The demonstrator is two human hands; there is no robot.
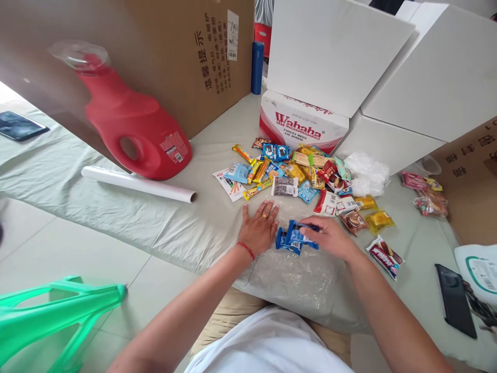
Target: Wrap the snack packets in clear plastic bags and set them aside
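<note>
My left hand (260, 227) lies flat with its fingers spread on a clear plastic bag (297, 280) at the table's front edge. Between finger and thumb, my right hand (330, 235) grips a blue snack packet (295, 231). Another blue packet (286, 243) lies on the plastic just beneath it, partly covered. Beyond both hands spreads a pile of wrapped snacks, with a white and grey packet (284, 186) at its near side. A dark red and white snack packet (385, 256) sits apart, to the right of my right hand.
A red jug (140, 129) and a white roll (135, 184) are at the left. A Wahaha carton (305, 122) stands behind the snacks. Crumpled clear plastic (367, 173) and a black phone (455, 299) are at the right. A green stool (58, 311) stands on the floor.
</note>
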